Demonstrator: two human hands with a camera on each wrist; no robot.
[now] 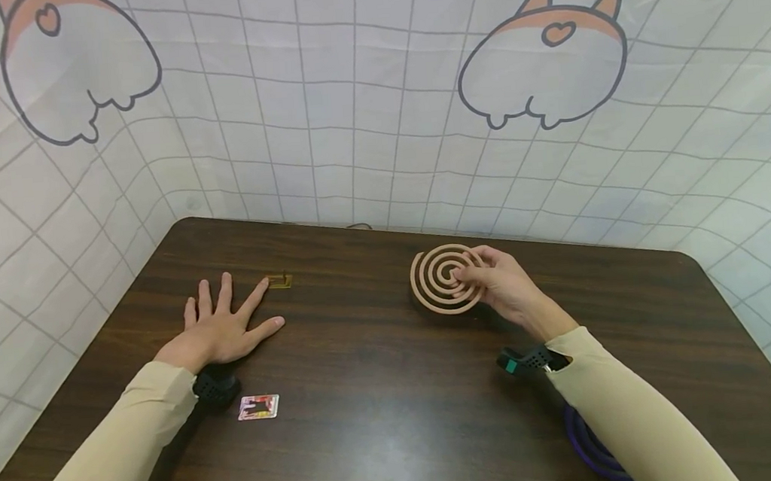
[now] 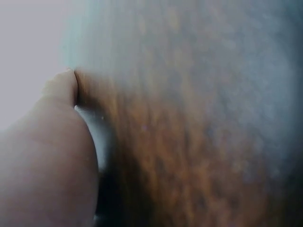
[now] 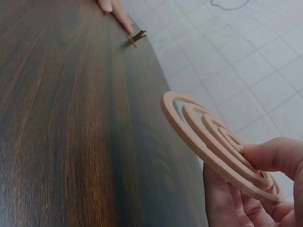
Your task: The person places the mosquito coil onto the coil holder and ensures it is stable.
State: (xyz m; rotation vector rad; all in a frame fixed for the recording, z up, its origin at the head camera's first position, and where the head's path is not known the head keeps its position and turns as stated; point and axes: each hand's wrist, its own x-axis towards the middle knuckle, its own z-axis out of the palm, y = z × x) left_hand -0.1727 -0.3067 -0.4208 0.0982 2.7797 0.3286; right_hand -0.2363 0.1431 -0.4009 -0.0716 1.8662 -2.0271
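Observation:
My right hand (image 1: 508, 287) pinches a tan mosquito coil (image 1: 423, 286) between thumb and fingers, the thumb near its centre. In the right wrist view the coil (image 3: 189, 135) is held tilted above the dark table, its spiral rings slightly spread. My left hand (image 1: 219, 333) lies on the table with fingers spread. Its index fingertip touches or nearly touches a small gold metal stand (image 1: 283, 282), which has an upright prong. The right wrist view shows this stand (image 3: 138, 36) beside the fingertips. In the left wrist view, part of the hand (image 2: 47, 161) appears blurred.
A small colourful picture card or box (image 1: 259, 407) lies near my left wrist. Partly hidden under my right sleeve is a round purple-rimmed object (image 1: 585, 444). The brown table (image 1: 383, 376) ends at a white grid-patterned cloth (image 1: 321, 110) behind and at both sides.

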